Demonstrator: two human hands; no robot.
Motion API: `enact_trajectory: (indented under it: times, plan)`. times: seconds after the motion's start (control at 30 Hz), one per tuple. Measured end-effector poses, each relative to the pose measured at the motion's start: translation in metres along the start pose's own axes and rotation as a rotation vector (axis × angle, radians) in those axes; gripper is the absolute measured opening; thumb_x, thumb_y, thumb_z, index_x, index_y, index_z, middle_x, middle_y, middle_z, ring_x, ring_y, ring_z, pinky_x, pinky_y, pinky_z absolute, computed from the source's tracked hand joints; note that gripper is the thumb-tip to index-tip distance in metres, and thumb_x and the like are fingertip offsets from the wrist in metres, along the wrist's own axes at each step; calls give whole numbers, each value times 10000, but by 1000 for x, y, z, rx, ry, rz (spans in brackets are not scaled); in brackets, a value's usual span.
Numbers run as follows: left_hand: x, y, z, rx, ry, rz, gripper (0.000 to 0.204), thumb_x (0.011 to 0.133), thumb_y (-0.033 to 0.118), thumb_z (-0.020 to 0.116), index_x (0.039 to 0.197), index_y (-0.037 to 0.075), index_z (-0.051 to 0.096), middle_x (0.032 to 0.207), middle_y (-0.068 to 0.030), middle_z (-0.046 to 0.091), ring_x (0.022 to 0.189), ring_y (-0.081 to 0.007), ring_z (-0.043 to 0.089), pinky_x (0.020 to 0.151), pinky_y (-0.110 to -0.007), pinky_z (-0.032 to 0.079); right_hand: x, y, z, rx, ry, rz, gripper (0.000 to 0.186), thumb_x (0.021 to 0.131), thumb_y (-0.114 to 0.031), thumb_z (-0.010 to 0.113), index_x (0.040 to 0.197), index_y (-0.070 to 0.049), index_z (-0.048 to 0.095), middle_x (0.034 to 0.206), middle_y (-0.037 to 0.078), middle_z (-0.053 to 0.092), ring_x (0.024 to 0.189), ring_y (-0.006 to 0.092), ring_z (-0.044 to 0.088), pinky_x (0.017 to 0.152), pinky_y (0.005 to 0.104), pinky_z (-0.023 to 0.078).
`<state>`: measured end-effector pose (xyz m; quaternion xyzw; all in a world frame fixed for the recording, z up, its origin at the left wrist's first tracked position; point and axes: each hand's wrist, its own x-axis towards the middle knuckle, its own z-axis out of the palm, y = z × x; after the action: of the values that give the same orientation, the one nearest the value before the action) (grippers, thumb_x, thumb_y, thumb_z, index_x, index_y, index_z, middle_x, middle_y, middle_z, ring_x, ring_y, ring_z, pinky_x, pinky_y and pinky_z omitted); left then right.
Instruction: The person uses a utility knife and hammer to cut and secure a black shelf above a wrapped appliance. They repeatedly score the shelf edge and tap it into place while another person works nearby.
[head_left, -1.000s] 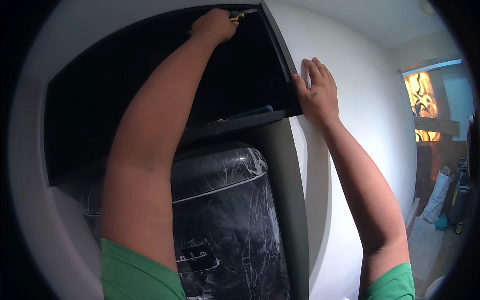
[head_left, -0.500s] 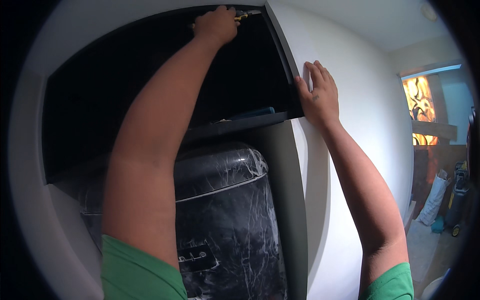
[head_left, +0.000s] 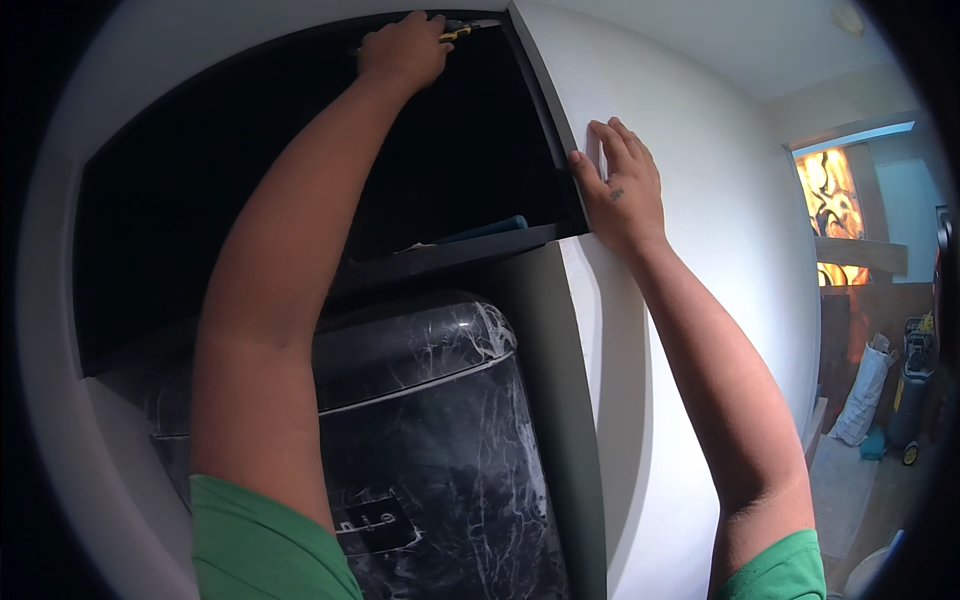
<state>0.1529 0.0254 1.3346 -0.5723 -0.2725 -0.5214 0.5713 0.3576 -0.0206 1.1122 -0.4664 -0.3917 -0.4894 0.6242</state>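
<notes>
High up at the top edge of a dark cabinet opening (head_left: 250, 190), my left hand (head_left: 405, 52) is closed around what looks like a yellow and black utility knife (head_left: 457, 35). Its pale, narrow tip points right, toward the opening's upper right corner; the grip is mostly hidden by my fingers. My right hand (head_left: 625, 195) lies open against the white side panel (head_left: 690, 180), fingers up and slightly apart. Its thumb touches the dark edge strip (head_left: 545, 100) that runs down the opening's right side.
Below the dark shelf (head_left: 455, 255) stands a black fridge (head_left: 430, 430) under wrinkled clear film. A blue, rod-like thing (head_left: 490, 229) lies on the shelf. Far right, a white wrapped roll (head_left: 862, 395) and a dark wheeled machine (head_left: 912, 390) stand beyond the panel.
The whole view has shifted slightly, so the cabinet and both arms appear a little further left. Both hands keep nearly the same places on the cabinet.
</notes>
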Motion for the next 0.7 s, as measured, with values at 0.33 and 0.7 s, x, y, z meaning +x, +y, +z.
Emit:
enact_trajectory:
  times: [0.33,0.7]
  plan:
    - [2,6,-3,-26,-31,-36,459,990,412,555,1395,196,565,1235,-71,615,1134,-291,637,947,-457,528,-1,0,4,-19,5,-6,523,999,-407,515,1442,-130,497,1547,152,413,1472,324,316,1224,446,218]
    - [10,2,-9,32,-42,-8,409,978,402,576,1338,209,605,1215,-72,632,1132,-306,646,940,-478,527,-2,-2,-1,-9,3,-3,518,1007,-407,503,1442,-126,497,1548,138,415,1471,320,315,1226,443,210]
